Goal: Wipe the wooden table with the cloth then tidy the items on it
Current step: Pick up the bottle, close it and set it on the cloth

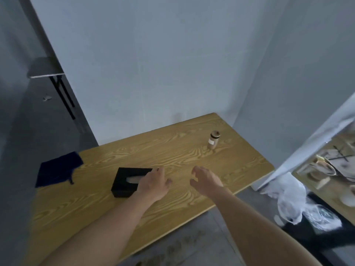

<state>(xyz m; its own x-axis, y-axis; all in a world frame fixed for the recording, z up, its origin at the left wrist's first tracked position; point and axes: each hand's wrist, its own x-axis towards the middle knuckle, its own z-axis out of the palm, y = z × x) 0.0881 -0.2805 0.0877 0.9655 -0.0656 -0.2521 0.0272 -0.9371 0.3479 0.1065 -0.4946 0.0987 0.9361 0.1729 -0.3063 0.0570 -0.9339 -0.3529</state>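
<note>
On the wooden counter (172,150), the left grip (153,184) rests on the right end of the black tissue box (127,182), fingers curled over its top edge, while the right grip (206,180) hovers open and empty just beside it, fingers loosely spread. The dark blue cloth (57,169) lies well apart at the counter's far left edge, partly hanging over it. A small brown bottle (213,140) stands upright toward the far right corner; its label is too blurred to read, and whether the left grip truly clamps the box is unclear.
</note>
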